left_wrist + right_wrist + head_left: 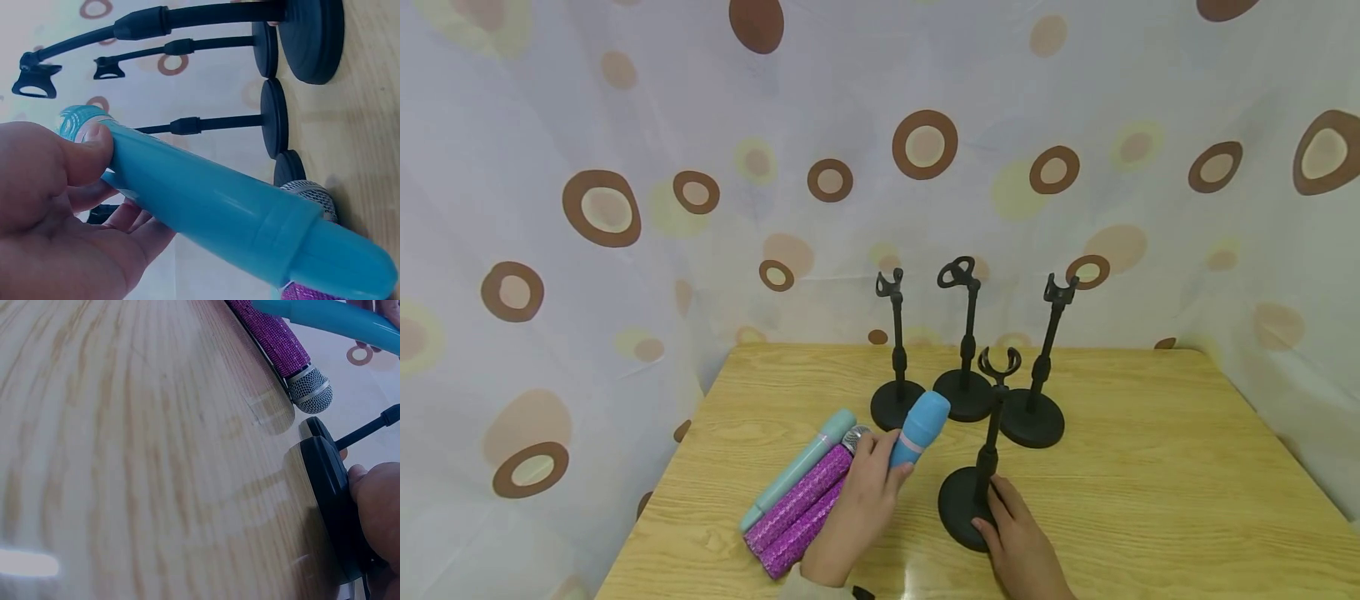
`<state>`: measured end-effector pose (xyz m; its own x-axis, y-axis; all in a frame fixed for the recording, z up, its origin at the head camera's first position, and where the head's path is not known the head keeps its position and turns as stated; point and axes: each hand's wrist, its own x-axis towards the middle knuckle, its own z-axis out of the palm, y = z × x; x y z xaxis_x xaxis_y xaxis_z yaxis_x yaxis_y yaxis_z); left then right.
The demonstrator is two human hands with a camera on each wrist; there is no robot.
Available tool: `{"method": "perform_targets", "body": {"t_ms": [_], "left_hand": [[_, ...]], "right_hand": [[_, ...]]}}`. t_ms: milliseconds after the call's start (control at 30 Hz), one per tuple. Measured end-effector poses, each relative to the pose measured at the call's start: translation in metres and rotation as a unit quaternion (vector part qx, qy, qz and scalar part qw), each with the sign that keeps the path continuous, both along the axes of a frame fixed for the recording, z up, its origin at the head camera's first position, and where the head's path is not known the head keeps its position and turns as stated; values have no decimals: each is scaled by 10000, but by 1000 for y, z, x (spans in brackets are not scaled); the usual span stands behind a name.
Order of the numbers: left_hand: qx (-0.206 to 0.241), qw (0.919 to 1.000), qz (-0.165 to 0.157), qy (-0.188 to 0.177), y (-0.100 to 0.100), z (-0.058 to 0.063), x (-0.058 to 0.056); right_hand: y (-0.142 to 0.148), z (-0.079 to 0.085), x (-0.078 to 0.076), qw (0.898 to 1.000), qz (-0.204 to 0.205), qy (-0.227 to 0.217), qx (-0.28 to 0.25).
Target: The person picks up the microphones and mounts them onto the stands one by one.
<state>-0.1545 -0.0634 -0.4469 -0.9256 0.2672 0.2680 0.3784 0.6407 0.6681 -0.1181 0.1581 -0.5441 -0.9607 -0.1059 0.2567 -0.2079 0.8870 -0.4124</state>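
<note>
My left hand [863,492] holds a blue microphone [206,187], thumb on one side and fingers on the other, its head tilted up and away over the table. The front black microphone stand [987,458] stands upright with its U-shaped clip at the top. My right hand [1024,542] grips this stand low down, the thumb over the round base [331,506] and the fingers beside the pole. Left of the hands lie two glittery purple microphones [801,500] with a mint-green microphone [801,467] alongside; the left hand partly hides the purple ones.
Three more black stands are grouped behind: a left one [898,350], a middle one [968,333] and a right one [1045,358], their clips bare. They stand on a wooden table [1150,483], with a spotted curtain [865,92] behind and at the sides.
</note>
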Motion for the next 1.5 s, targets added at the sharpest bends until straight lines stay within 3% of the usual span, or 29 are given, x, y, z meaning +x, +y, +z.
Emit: {"method": "perform_targets", "body": {"t_ms": [233, 467, 733, 1033, 1200, 1500], "left_hand": [[420, 9988, -165, 215, 8, 10, -9], [619, 9973, -146, 378, 16, 25, -18], [776, 9947, -336, 578, 24, 45, -31], [662, 9951, -387, 630, 32, 62, -39], [807, 9933, -465, 684, 37, 70, -47], [1046, 9914, -657, 443, 45, 86, -56]], "right_hand": [[0, -1, -1, 10000, 58, 33, -53], [0, 3, 0, 9998, 42, -154, -102], [0, 3, 0, 9999, 33, -25, -114], [1, 0, -1, 9999, 46, -109, -85], [1, 0, -1, 9998, 30, -191, -81], [1, 1, -1, 9998, 26, -160, -61]]}}
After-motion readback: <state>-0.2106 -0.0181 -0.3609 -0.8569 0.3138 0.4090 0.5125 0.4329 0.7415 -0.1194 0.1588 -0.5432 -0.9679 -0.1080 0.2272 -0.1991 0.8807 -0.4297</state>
